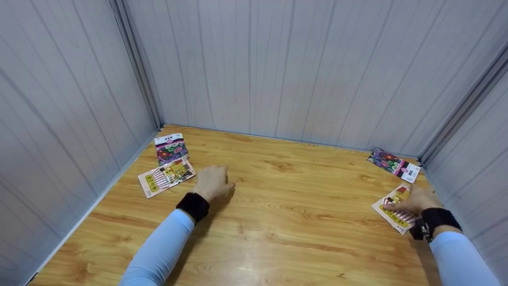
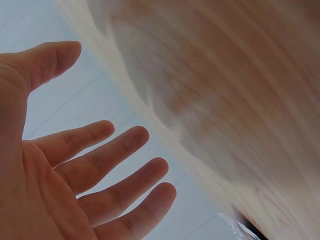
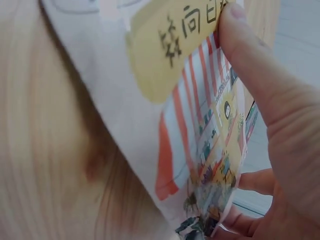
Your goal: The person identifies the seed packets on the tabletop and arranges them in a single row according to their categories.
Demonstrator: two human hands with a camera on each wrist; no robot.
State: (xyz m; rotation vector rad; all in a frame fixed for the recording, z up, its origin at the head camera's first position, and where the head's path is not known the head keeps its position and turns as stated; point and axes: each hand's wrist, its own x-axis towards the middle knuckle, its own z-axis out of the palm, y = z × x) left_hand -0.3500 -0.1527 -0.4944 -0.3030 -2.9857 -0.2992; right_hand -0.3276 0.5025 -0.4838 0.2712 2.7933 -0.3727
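Observation:
My right hand (image 1: 418, 200) grips a pale seed packet (image 1: 397, 217) with a yellow label and red-and-white stripes, near the table's right side. In the right wrist view the thumb lies across the packet's printed front, while the other fingers are at its far edge, partly hidden. A dark floral packet (image 1: 393, 163) with a white end lies just beyond. Over on the left, my left hand (image 1: 213, 182) is empty, its fingers spread and relaxed in the left wrist view. It is close to the right end of another pale striped packet (image 1: 158, 182), which touches a second floral packet (image 1: 171, 150).
The wood-grain table (image 1: 274, 222) is enclosed by a grey panelled back wall (image 1: 270, 71), a left wall (image 1: 59, 119) and a right wall (image 1: 476, 174). The right-hand packets lie near the right wall.

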